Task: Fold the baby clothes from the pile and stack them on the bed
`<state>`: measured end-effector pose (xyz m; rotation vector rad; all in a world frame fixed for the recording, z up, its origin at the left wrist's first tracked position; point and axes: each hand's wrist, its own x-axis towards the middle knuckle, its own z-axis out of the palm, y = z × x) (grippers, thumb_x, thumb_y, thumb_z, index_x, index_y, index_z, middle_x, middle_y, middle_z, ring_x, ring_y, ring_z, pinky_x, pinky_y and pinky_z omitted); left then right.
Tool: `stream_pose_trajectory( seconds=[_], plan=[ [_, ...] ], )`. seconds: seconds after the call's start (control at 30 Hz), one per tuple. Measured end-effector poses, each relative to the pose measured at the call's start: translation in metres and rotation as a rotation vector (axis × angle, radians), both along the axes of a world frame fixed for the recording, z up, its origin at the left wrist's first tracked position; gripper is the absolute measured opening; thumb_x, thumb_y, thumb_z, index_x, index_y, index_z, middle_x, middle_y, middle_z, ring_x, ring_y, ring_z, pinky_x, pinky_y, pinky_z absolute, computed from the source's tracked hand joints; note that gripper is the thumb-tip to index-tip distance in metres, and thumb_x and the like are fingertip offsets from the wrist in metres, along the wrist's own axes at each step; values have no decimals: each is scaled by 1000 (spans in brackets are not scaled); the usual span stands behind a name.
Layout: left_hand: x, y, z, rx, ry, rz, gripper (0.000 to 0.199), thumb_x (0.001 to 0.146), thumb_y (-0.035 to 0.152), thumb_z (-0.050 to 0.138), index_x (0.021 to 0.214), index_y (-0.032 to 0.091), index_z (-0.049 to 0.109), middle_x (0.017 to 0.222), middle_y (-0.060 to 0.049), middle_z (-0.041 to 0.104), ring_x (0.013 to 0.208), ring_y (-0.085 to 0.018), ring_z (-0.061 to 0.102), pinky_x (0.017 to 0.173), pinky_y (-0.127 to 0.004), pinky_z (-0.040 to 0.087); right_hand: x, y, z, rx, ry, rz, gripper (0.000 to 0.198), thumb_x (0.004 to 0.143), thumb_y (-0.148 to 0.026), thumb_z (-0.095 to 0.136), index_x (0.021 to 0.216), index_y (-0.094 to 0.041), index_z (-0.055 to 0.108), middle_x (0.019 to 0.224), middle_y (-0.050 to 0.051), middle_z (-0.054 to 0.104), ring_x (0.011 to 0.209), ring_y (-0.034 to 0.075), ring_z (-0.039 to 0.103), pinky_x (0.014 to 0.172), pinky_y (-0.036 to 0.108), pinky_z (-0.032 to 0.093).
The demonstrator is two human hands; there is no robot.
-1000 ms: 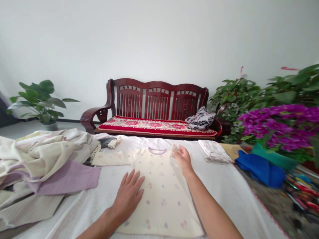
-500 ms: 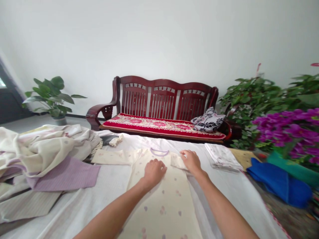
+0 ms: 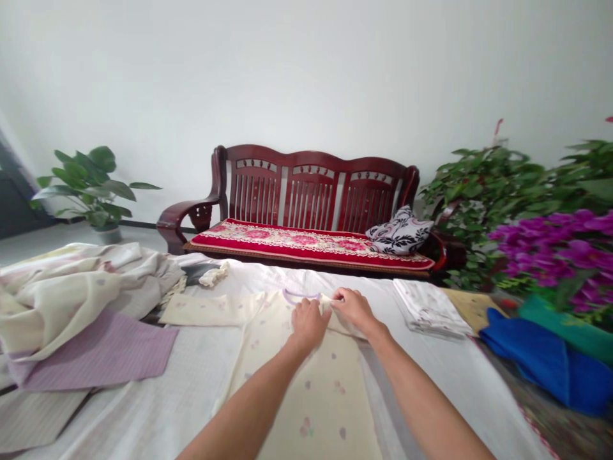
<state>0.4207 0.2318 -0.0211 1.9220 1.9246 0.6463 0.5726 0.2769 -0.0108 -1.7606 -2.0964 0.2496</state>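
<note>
A cream child's shirt [image 3: 318,383] with small printed motifs and a lilac neckband lies spread out, its left-hand sleeve stretched sideways. Palm down, my left hand [image 3: 309,322] rests on the upper chest below the neckband, thumb apart from the bent fingers. My right hand [image 3: 355,310] pinches cloth at the right shoulder, thumb and fingers together. The right sleeve is folded inward beneath that hand and partly hidden by it. The two hands are close together but apart.
A white sheet [image 3: 201,364] covers the surface. Heaped clothes [image 3: 96,287] and a lilac garment [image 3: 108,351] lie left. To the right are folded white cloth [image 3: 428,306], blue cloth [image 3: 546,364] and purple flowers [image 3: 560,249]. Behind stands a wooden bench [image 3: 311,185].
My left hand has moved right and slightly up, towards the right shoulder of the shirt. My right hand has shifted left with the sleeve, nearer the neckband. The view has shifted slightly.
</note>
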Motion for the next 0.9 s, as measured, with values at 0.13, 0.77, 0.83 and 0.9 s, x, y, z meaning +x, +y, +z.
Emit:
stream_pose_trajectory(
  seconds=[0.13,0.77,0.83,0.9],
  plan=[
    [7,21,-6,-15,-196,17,26,90,38,56,95,16,68,98,-12,71,97,-26,65,80,-32,43,4,3,1,-8,108,54,12,82,-34,60,87,-26,68,93,-2,74,90,18,63,81,28,44],
    [-69,19,-8,60,-205,188,18,95,28,46,105,20,58,91,-9,71,87,-25,66,72,-29,39,55,-63,-46,34,243,187,88,72,-36,69,152,-21,33,159,14,31,147,30,27,119,51,25],
    [-72,18,-9,34,-158,204,19,95,30,46,107,21,58,93,-10,72,88,-26,67,71,-30,39,46,-67,-48,67,129,193,90,74,-32,66,154,-20,27,161,14,27,149,29,22,120,51,22],
    [-74,17,-12,16,-111,210,20,95,31,46,108,21,57,94,-10,72,90,-26,67,71,-30,39,38,-71,-49,120,40,199,89,77,-29,62,156,-21,23,162,13,26,149,27,22,121,51,20]
  ],
)
